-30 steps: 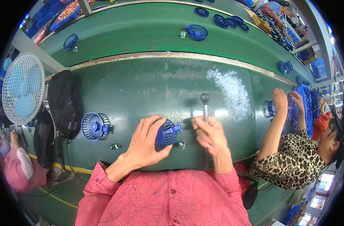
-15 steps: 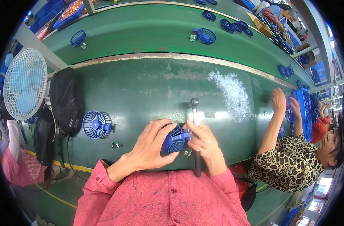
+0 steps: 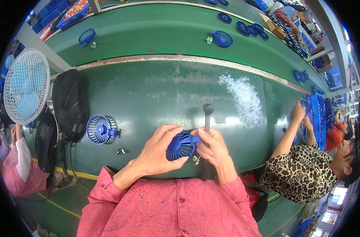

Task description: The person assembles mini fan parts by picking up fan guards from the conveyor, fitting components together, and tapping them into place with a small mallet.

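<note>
My left hand (image 3: 160, 151) is closed round a small blue fan housing (image 3: 179, 147) with a slatted grille. Fingers of my right hand (image 3: 214, 148) pinch the hinge tab on its right side. Below that tab hangs a small circuit board (image 3: 196, 160). A dark rod with a rounded end (image 3: 208, 108) runs down past my right hand; it is blurred, and I cannot tell whether the hand touches it. To the left, another blue fan housing (image 3: 101, 129) lies on the green table, with a circuit board (image 3: 120, 150) on a wire.
Small clear pieces (image 3: 245, 102) lie heaped at right. A green conveyor (image 3: 156, 39) across the far side carries blue fan parts. A white fan (image 3: 27, 87) and black mesh bag (image 3: 71, 104) stand left. At right, a co-worker (image 3: 302, 170) reaches beside a blue bin (image 3: 318, 118).
The rod's rounded end has shifted slightly right and blurred. Fan parts on the conveyor have moved right. The co-worker's hands at right have moved. My hands keep their hold on the fan housing.
</note>
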